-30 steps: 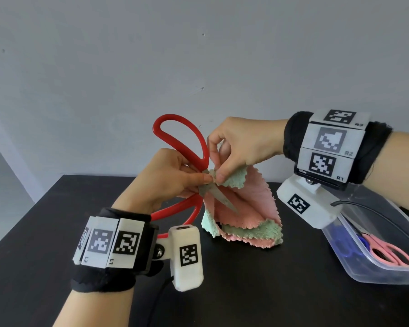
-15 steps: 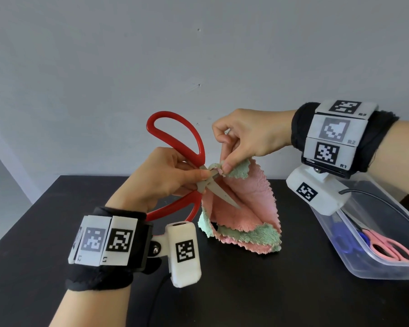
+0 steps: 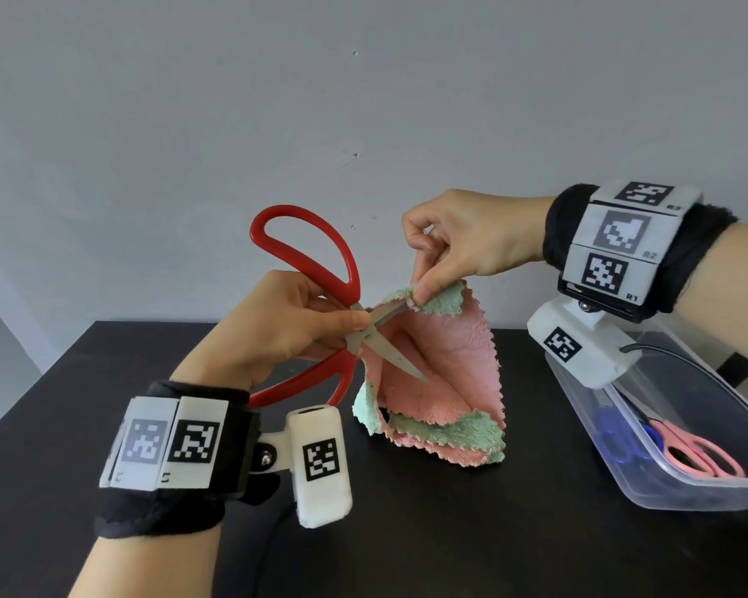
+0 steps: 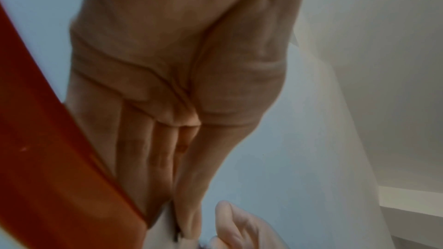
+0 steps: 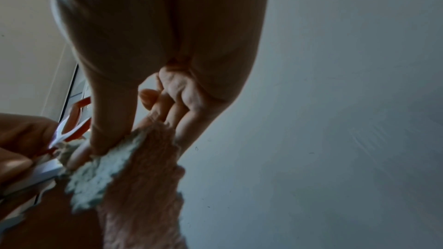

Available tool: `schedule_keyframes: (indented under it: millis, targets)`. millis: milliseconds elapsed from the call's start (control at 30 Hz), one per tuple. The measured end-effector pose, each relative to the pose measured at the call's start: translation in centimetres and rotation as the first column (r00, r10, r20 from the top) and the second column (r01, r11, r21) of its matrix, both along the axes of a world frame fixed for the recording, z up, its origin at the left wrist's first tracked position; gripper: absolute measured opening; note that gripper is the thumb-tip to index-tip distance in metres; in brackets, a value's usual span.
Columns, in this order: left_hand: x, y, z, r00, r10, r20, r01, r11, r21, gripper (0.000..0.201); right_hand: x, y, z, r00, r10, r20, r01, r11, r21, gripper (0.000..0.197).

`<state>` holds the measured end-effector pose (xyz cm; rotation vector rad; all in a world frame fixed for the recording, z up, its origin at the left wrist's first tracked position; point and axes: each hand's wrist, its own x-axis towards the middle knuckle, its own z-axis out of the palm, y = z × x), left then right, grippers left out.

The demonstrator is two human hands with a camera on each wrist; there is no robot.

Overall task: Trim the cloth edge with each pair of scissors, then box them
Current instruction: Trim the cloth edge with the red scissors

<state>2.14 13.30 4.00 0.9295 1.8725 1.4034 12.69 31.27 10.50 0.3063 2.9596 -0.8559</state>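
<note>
— Beside the clear plastic box [image 3: 709,489], toward the left of it, the pink-and-green cloth [image 3: 445,373] was held up by its top corner, with its lower edge resting on the black table [image 3: 450,545]. What was judged most likely to go wrong?

— The fingertips. The cloth corner was pinched between thumb and forefinger of the right hand [image 3: 463,239], and the blades of the red-handled scissors [image 3: 320,304] were spread apart with the upper blade just beside that pinch. If the blades were closed there, skin could be nipped.

— And the scissors themselves?

— They were gripped by the left hand [image 3: 277,325] near the pivot, fingers curled round the blade roots, not through the loops — so a poorly controlled cut was to be feared, and a slip of the fingers onto the edge.

— Anything about the cloth?

— It hung slack and folded; the fabric could be chewed or folded between the blades instead of being cut cleanly.

— And the box?

— Pink scissors [image 3: 691,455] and blue scissors [image 3: 618,438] were already lying inside it; no risk was seen there.
</note>
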Motion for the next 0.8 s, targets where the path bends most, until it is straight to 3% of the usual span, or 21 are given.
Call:
schedule_keyframes:
  millis: [333,467,800]
  targets:
    - [-0.5,-0.5,-0.2,1.0,0.001,-0.01,-0.002,1.0,-0.025,0.019,0.6,1.4,0.0,0.998,-0.054,-0.027,0.054,0.998,0.013,0.046]
    - [-2.4,-2.1,-0.2,0.998,0.068,-0.017,-0.069,0.996,-0.05,0.019,2.2,3.2,0.7,0.98,-0.187,-0.072,0.189,0.981,0.029,0.037]
    - [-2.6,-3.0,0.1,0.959,0.175,0.221,-0.221,0.954,0.204,0.016,2.3,2.5,-2.1,0.969,-0.239,-0.058,0.241,0.97,0.031,0.009]
